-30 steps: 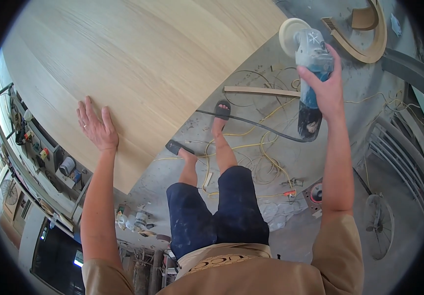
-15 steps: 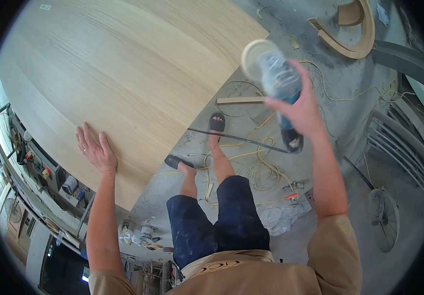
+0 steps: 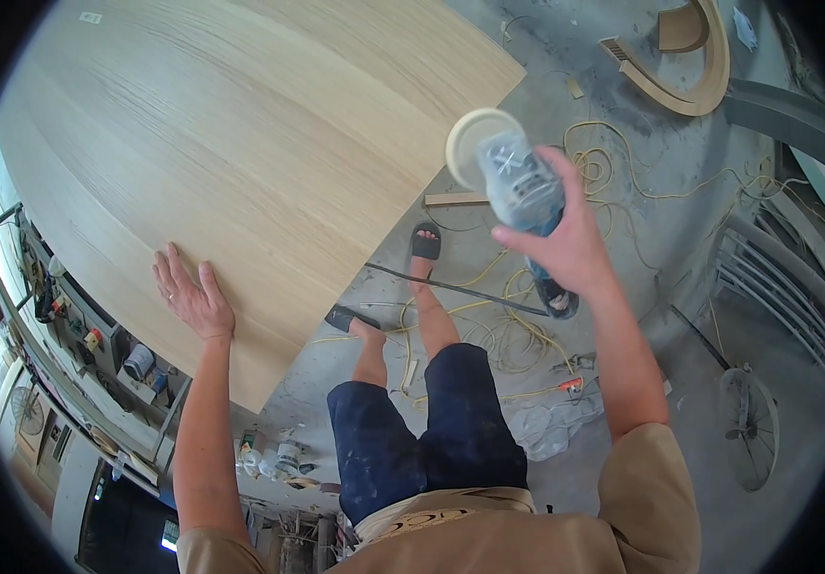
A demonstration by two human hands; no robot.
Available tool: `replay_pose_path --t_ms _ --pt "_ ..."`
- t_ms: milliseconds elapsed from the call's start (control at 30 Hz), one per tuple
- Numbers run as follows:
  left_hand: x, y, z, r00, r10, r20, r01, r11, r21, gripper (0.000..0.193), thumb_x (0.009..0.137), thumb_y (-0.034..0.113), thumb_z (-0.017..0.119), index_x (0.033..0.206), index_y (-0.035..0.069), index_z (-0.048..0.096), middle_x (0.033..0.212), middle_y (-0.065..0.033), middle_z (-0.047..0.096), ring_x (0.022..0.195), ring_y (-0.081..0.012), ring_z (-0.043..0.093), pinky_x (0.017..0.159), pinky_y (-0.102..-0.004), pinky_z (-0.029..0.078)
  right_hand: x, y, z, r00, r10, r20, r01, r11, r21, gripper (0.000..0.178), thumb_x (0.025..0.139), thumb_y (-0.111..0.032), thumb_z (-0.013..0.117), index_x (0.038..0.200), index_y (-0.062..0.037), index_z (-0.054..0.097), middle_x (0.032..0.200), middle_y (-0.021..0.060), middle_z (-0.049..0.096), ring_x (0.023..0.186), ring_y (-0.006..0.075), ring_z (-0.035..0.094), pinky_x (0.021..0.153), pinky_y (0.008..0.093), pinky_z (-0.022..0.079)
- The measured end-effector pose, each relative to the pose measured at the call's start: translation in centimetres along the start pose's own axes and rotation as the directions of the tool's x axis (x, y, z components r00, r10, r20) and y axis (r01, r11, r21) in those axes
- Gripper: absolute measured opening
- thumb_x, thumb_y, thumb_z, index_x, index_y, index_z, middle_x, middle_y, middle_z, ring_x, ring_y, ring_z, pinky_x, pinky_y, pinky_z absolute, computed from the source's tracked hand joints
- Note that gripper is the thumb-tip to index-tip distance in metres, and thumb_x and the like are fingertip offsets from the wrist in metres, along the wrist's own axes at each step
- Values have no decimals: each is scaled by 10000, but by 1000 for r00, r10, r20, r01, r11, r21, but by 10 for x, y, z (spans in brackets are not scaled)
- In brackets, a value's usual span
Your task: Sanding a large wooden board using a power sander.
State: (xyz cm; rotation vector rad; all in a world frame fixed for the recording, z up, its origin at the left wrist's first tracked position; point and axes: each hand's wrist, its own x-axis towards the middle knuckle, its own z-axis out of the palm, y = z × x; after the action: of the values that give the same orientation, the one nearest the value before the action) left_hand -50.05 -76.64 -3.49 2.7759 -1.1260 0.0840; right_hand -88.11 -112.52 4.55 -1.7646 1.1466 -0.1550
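A large pale wood-grain board (image 3: 269,143) fills the upper left, its right edge running diagonally. My left hand (image 3: 194,295) lies flat on it near the lower left edge, fingers spread, a ring on one finger. In my right hand (image 3: 568,230) is a blue power sander (image 3: 527,191) with a clear plastic wrap over its head and a round cream pad (image 3: 479,143). The pad is at the board's right edge in the picture; whether it touches the board I cannot tell. A dark cord runs from the sander's rear end leftward to the board's edge.
Yellow cable (image 3: 518,335) lies coiled on the grey floor near my feet. A curved wooden piece (image 3: 700,86) rests at the upper right, with curved grey strips (image 3: 786,297) below it. A standing fan (image 3: 747,430) and crumpled plastic sheeting (image 3: 556,426) are at the right.
My right hand has moved the sander left and nearer to me, so its pad now overlaps the board's edge in view. My left hand stays flat on the board.
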Motion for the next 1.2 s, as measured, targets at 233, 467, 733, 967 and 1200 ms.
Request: replay_pose_path --t_ms 233,467,733,967,1200 --pt "0 1 1 1000 2 -2 -2 1000 -1 654 1071 443 514 1625 116 396 1660 -227 367 1555 -423 289 1267 -533 196 34 19 -26 988 -42 -151 56 994 89 975 733 -237 963 1526 -112 410 1365 172 631 1213 276 637 1045 409 514" --pt "-1 3 2 1000 -1 -6 1 1000 2 652 1069 438 524 1622 115 401 1658 -227 370 1555 -420 289 1267 -535 194 46 24 -37 986 77 -149 -50 983 176 963 764 -276 942 1535 -78 400 1383 163 605 1245 253 611 1061 400 501" --pt "0 0 3 1000 11 -2 -11 999 37 633 1082 420 503 1622 108 400 1656 -235 376 1554 -417 299 1270 -513 201 -31 -9 33 999 12 43 -12 1000 1 979 733 -286 949 1530 -154 397 1405 207 626 1261 375 657 1057 445 519" --pt "2 2 3 1000 -2 -9 2 1000 15 650 1069 439 529 1621 121 403 1649 -237 378 1545 -424 306 1265 -533 205 -46 -13 50 972 -63 226 69 997 -19 1003 703 -283 961 1532 -166 409 1428 188 621 1277 401 642 1054 464 528" --pt "-2 1 1 1000 -16 -11 16 1000 0 651 1065 452 530 1619 132 408 1651 -235 377 1545 -429 303 1267 -530 204 24 26 -16 992 -11 -128 22 996 87 999 736 -278 960 1550 -141 399 1380 158 617 1247 266 613 1075 407 494"
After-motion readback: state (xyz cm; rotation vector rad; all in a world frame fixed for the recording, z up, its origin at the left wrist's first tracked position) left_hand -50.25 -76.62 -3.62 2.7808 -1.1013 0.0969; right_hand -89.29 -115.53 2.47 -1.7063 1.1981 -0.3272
